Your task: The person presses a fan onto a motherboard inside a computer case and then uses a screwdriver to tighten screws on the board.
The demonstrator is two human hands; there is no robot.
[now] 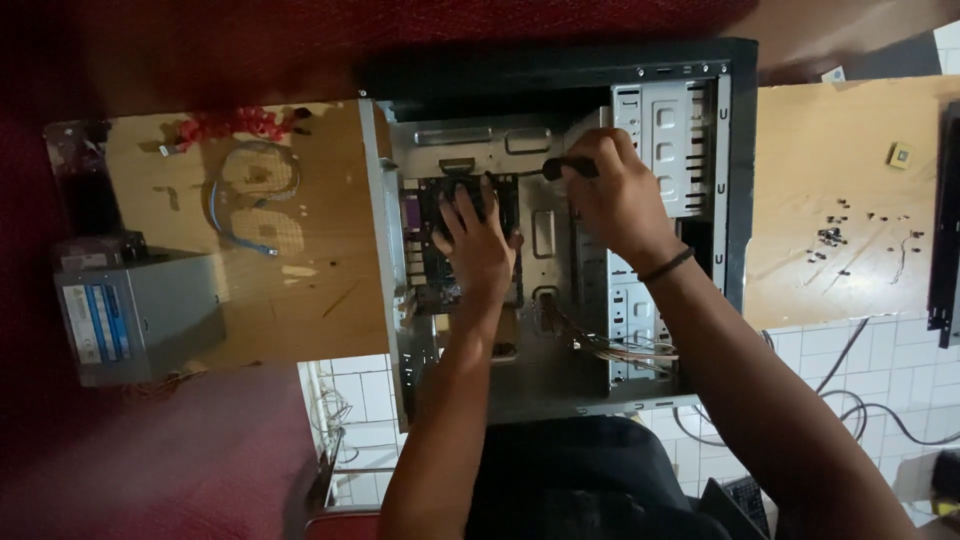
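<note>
Lying open on a brown wooden table (320,300), a big grey metal computer case (560,380) is holding a dark circuit board (425,235). Left hand (478,240) is pressing flat, fingers open, on the board. Right hand (612,195) is gripping a black-handled screwdriver (560,168).

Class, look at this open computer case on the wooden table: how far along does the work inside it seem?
Done: the case lies open and the power supply sits out on the table. In hand: the left hand rests flat on the circuit board while the right hand holds a screwdriver pointed at it. Left: loose screws and bundled wires lie unattached.
</note>
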